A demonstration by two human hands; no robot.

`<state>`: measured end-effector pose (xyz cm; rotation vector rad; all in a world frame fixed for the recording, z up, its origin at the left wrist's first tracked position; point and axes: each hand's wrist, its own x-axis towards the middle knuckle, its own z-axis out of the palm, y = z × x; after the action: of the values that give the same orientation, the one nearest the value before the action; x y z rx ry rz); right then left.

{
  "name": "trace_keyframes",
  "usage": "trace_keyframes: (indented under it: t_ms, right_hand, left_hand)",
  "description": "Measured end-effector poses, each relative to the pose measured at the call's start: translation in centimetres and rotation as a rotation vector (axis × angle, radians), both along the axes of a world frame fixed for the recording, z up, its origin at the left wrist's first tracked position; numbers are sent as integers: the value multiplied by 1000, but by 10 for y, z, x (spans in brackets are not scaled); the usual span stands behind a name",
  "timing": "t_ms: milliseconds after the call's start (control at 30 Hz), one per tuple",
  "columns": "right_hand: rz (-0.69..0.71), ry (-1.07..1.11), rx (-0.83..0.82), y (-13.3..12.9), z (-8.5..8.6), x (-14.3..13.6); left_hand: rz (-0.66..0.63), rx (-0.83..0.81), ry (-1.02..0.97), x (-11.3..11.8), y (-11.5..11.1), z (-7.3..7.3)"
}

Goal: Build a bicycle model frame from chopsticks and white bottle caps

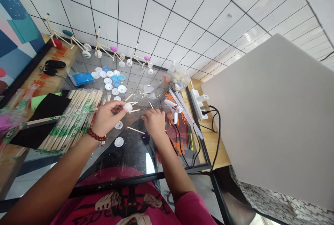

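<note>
Between its thumb and fingers my left hand [110, 116] pinches a white round cap [127, 106], with short wooden sticks [134, 110] at its right side. My right hand [154, 122] is to the right, low over the glass tabletop, fingers bent; a short stick [151, 105] shows just beyond its fingertips. Whether those fingers hold anything is hidden. A loose stick [136, 130] lies on the glass between the hands. White caps [119, 142] lie near my left wrist. The white glue gun [173, 109] rests to the right of my right hand.
Wrapped chopsticks [75, 117] lie at left, near a blue packet [81, 78] and many bottle caps [108, 81]. Small stick models [104, 48] stand along the back. At right are glue sticks [188, 113], a cutter [190, 138], a power strip [198, 104] and black cables [218, 138].
</note>
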<state>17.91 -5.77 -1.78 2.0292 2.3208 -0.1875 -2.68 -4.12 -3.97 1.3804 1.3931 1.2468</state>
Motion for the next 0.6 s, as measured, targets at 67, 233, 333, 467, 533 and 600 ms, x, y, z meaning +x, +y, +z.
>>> trace_keyframes:
  t_ms: [67,233,333,467,533,600]
  right_hand:
    - [100,52,-62,-14,4,0]
    - [83,48,-120,-28,2,-1]
    - [-82,-47,-47,-20,1,2]
    - [-4,-7,-89,-25,3,-4]
    - [76,34,-124,-29,4,-10]
    - [61,34,-110,-26,3,-14]
  left_hand:
    - [-3,-2,9,1,0,0]
    - [-20,8,42,2,-3,0]
    - [-25,23,57,3,-4,-2]
    - [-34,52,92,2,-4,-5]
    - [-34,66,117,1,-4,-4]
    - [-34,72,145,2,-5,-2]
